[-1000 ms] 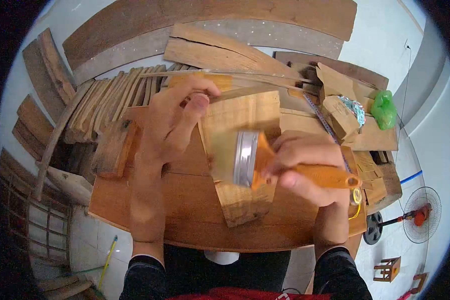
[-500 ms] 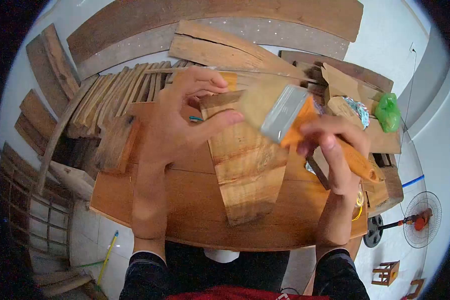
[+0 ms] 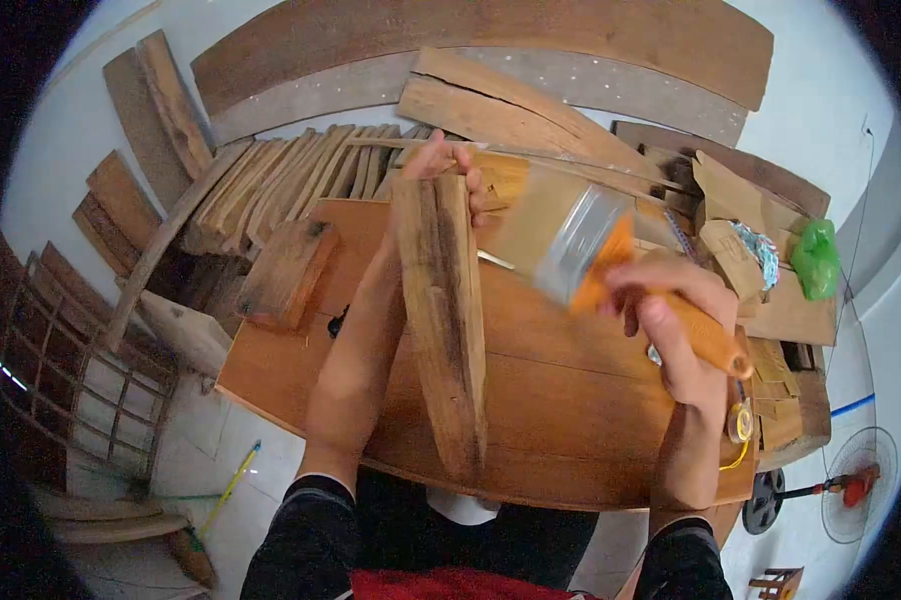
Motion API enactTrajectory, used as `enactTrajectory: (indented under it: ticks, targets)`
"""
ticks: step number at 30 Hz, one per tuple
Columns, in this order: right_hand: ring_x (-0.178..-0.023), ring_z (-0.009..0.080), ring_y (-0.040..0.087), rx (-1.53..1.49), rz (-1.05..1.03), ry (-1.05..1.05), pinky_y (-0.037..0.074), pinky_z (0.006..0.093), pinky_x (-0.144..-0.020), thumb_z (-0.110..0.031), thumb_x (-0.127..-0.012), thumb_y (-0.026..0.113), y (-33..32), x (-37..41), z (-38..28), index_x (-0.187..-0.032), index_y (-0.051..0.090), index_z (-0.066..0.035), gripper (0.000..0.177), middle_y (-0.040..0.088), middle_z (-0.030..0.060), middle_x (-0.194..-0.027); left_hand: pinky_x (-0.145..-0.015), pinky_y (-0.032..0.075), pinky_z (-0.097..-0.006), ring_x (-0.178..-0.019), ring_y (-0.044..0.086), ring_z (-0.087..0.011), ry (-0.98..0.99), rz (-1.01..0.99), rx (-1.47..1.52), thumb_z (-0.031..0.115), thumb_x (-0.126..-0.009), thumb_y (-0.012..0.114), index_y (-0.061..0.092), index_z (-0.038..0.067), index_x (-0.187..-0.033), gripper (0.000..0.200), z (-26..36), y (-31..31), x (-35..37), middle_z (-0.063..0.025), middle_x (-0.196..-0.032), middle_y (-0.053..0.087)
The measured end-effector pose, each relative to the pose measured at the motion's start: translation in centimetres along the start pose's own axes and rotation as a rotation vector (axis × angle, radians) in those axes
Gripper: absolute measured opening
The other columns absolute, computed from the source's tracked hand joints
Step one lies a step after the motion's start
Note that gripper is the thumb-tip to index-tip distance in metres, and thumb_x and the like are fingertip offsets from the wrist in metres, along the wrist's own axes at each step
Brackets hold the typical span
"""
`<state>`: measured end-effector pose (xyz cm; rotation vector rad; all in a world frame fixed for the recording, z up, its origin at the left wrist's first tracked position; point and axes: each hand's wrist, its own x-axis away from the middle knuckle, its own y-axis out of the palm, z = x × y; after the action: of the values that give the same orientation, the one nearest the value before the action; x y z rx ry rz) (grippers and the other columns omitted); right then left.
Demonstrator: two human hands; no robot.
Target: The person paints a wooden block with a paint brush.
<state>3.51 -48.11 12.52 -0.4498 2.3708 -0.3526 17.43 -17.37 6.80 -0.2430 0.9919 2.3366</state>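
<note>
Upright over the table, a long wooden piece (image 3: 441, 320) shows a narrow, dark-streaked side. Behind its upper end, my left hand (image 3: 461, 170) grips it, with fingers showing at the top and right edge; the palm is hidden. My right hand (image 3: 676, 310) is closed around the orange handle of a wide paintbrush (image 3: 583, 245). The brush has a metal band, and its pale bristles point left toward the wood, a little to its right and apart from it. Motion blurs the brush.
Beneath the hands is a brown wooden table (image 3: 571, 400), with a wood block (image 3: 289, 275) at its left. Stacked slats (image 3: 281, 190) stand behind. Cardboard (image 3: 736, 190), a green plastic bag (image 3: 816, 258) and a tape roll (image 3: 740, 422) lie right, near a fan (image 3: 859, 485).
The wooden piece has been turned from its broad face to its narrow side. My left hand has shifted behind it, and the brush is now clear of the wood. The camera view has shifted.
</note>
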Motion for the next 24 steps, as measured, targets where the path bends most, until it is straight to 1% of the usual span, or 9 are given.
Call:
enactTrajectory:
  ticks: [1, 4, 5, 8, 11, 13, 16, 20, 24]
  targets:
    - [-0.094, 0.025, 0.073, -0.192, 0.132, -0.116, 0.056, 0.0343, -0.085, -0.02, -0.096, 0.068, 2.0, -0.3, 0.7, -0.112, 0.072, -0.001, 0.026, 0.075, 0.0152, -0.104, -0.06, 0.055, -0.0375, -0.069, 0.064, -0.0195, 0.12, 0.319, -0.316, 0.055, -0.098, 0.056, 0.056, 0.012, -0.094, 0.043, -0.2, 2.2, 0.3, -0.0056, -0.079, 0.062]
    - [-0.094, 0.0259, 0.073, -0.039, -0.403, -0.31, 0.056, 0.0363, -0.086, -0.021, -0.096, 0.068, 1.3, -1.5, 1.2, -0.113, 0.072, -0.001, 0.026, 0.075, 0.0156, -0.104, -0.059, 0.053, -0.0334, -0.065, 0.062, -0.0183, 0.132, 0.377, -0.321, 0.057, -0.098, 0.055, 0.057, 0.014, -0.09, 0.044, -1.3, 3.0, 0.1, -0.0048, -0.078, 0.061]
    - [-0.088, 0.0282, 0.073, -0.084, -0.454, -0.177, 0.056, 0.0386, -0.084, -0.026, -0.098, 0.066, 1.3, -1.1, 0.4, -0.111, 0.074, -0.002, 0.029, 0.075, 0.0142, -0.099, -0.059, 0.05, -0.0312, -0.061, 0.059, -0.0177, 0.142, 0.402, -0.339, 0.056, -0.098, 0.055, 0.057, 0.015, -0.089, 0.043, -1.4, 3.7, 0.1, -0.0047, -0.076, 0.06]
    - [-0.077, 0.0266, 0.072, -0.023, 0.061, -0.209, 0.056, 0.0375, -0.077, -0.032, -0.098, 0.063, 2.1, -0.4, 0.5, -0.105, 0.075, -0.002, 0.033, 0.076, 0.0118, -0.09, -0.059, 0.051, -0.0322, -0.063, 0.06, -0.0177, 0.121, 0.349, -0.445, 0.055, -0.099, 0.054, 0.057, 0.013, -0.089, 0.043, -0.5, 4.2, 0.5, -0.0056, -0.075, 0.061]
    - [-0.072, 0.024, 0.07, 0.013, -0.271, -0.197, 0.055, 0.037, -0.072, -0.037, -0.098, 0.061, -0.8, -0.5, 1.0, -0.101, 0.075, -0.001, 0.039, 0.076, 0.0113, -0.09, -0.059, 0.05, -0.0318, -0.063, 0.06, -0.0174, 0.16, 0.285, -0.316, 0.053, -0.1, 0.053, 0.058, 0.012, -0.088, 0.043, -1.3, 5.2, 0.6, -0.0061, -0.076, 0.062]
    - [-0.072, 0.0226, 0.07, -0.12, -0.146, -0.124, 0.054, 0.037, -0.071, -0.038, -0.097, 0.062, -0.1, 0.4, 1.7, -0.101, 0.075, -0.001, 0.039, 0.076, 0.0118, -0.09, -0.06, 0.05, -0.0319, -0.065, 0.061, -0.0172, 0.146, 0.261, -0.294, 0.051, -0.101, 0.052, 0.058, 0.011, -0.088, 0.043, -1.1, 5.1, 0.7, -0.0066, -0.077, 0.062]
    - [-0.059, 0.0202, 0.059, -0.046, 0.197, -0.227, 0.044, 0.0298, -0.054, -0.052, -0.097, 0.058, 2.5, 0.1, 1.1, -0.084, 0.071, 0.0, 0.055, 0.066, 0.0112, -0.066, -0.062, 0.05, -0.0319, -0.067, 0.062, -0.0168, 0.256, 0.345, -0.454, 0.049, -0.101, 0.051, 0.059, 0.01, -0.088, 0.042, -1.8, 6.0, 0.8, -0.0065, -0.078, 0.063]
    - [-0.059, 0.0206, 0.061, -0.015, -0.079, -0.259, 0.046, 0.0287, -0.056, -0.05, -0.097, 0.06, 1.1, -0.1, -0.1, -0.082, 0.072, -0.003, 0.051, 0.066, 0.0089, -0.064, -0.067, 0.051, -0.0312, -0.071, 0.062, -0.0162, 0.148, 0.269, -0.279, 0.047, -0.1, 0.052, 0.059, 0.009, -0.086, 0.041, -1.5, 5.9, 0.9, -0.0061, -0.081, 0.064]
    - [-0.058, 0.0224, 0.063, -0.035, -0.093, -0.302, 0.048, 0.0317, -0.057, -0.043, -0.096, 0.061, 1.0, -0.1, 0.1, -0.09, 0.075, -0.003, 0.043, 0.069, 0.0106, -0.07, -0.067, 0.051, -0.0313, -0.072, 0.062, -0.0164, 0.203, 0.32, -0.352, 0.048, -0.1, 0.054, 0.059, 0.009, -0.086, 0.041, -1.7, 5.9, 0.8, -0.0062, -0.082, 0.064]
